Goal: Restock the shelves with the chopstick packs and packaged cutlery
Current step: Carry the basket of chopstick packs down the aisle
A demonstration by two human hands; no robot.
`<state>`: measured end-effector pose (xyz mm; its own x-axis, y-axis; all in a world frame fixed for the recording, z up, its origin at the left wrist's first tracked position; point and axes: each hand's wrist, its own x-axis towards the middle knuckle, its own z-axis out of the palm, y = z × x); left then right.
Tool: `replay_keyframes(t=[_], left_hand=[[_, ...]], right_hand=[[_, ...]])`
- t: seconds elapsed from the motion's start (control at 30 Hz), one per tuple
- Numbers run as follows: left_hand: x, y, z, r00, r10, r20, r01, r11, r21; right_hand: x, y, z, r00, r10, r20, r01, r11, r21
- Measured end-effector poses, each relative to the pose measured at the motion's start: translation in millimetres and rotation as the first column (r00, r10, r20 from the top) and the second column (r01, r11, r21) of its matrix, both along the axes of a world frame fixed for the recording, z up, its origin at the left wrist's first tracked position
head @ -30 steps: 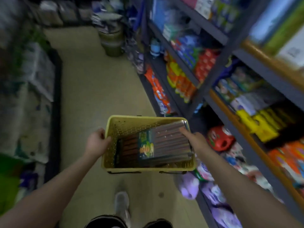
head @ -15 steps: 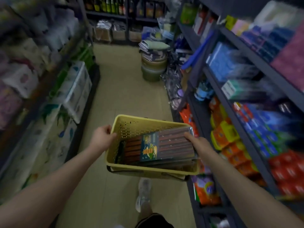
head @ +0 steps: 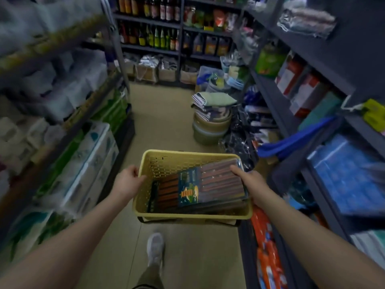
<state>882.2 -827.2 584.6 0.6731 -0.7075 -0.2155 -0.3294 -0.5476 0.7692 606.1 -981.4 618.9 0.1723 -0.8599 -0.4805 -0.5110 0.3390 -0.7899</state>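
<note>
A yellow plastic basket (head: 166, 161) is carried at waist height in the aisle. Inside it lie flat chopstick packs (head: 216, 184), dark brown sticks under clear wrap with a blue and orange label. My left hand (head: 128, 181) grips the basket's left rim. My right hand (head: 248, 182) grips the right rim, fingers curled over the edge and touching the top pack's right end. More packs lie under the top one, mostly hidden.
Dark shelves (head: 312, 49) with boxed goods line the right side. Tissue packs fill the left shelves (head: 87, 155). A stack of tubs with folded cloths (head: 212, 122) stands on the floor ahead on the right. Bottles fill the back wall shelf (head: 158, 28). My shoe (head: 155, 249) steps forward.
The view has lifted from the lower right shelves to look down the aisle. Both hands keep the same hold on the basket, which has travelled forward.
</note>
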Motion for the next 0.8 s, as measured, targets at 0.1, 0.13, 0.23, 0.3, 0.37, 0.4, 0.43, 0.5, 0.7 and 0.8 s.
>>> replay_keyframes(t=[0.1,0.13,0.23,0.3,0.37,0.4,0.43,0.5,0.7,0.8], left_hand=[[45.0,-79.0,-3.8,1.000,-0.005,-0.007,0.004,1.000,-0.024],[61.9,-107.6,-2.7,1.000,-0.021,-0.004,0.020,1.000,-0.018],[108.1,-185.5,5.3,0.996,-0.084,-0.003,0.084,0.996,0.015],[135.4,-239.2,12.5,0.992,-0.127,-0.018,0.127,0.992,0.008],[157.0,-290.2,18.1,0.989,-0.145,-0.032,0.145,0.989,0.005],[165.3,-315.5,20.5,0.987,-0.154,-0.045,0.155,0.988,-0.002],[173.3,-341.8,21.1,0.984,-0.169,-0.058,0.169,0.986,-0.010],[186.4,-395.4,20.7,0.978,-0.198,-0.072,0.197,0.980,-0.013],[217.0,-566.9,3.6,0.976,-0.210,-0.063,0.212,0.977,0.027],[229.3,-644.3,4.4,0.975,-0.208,-0.081,0.213,0.976,0.052]], right_hand=[[47.1,-72.7,-10.2,0.999,-0.038,0.031,0.037,0.999,0.025],[62.0,-96.4,-10.7,0.998,-0.063,0.013,0.063,0.998,0.030],[101.0,-162.0,-6.5,0.992,-0.124,-0.014,0.124,0.992,0.000],[122.5,-209.0,0.0,0.990,-0.141,-0.017,0.141,0.990,-0.026],[140.9,-252.6,3.9,0.986,-0.169,-0.008,0.169,0.985,-0.020],[148.6,-272.2,5.6,0.985,-0.174,0.009,0.174,0.985,-0.012],[154.9,-294.8,4.2,0.984,-0.177,0.026,0.178,0.984,-0.009],[166.3,-340.2,-0.7,0.978,-0.206,0.021,0.206,0.979,-0.002],[196.7,-497.7,-17.2,0.965,-0.253,0.072,0.249,0.967,0.061],[210.5,-577.7,-13.0,0.970,-0.232,0.069,0.228,0.972,0.065]])
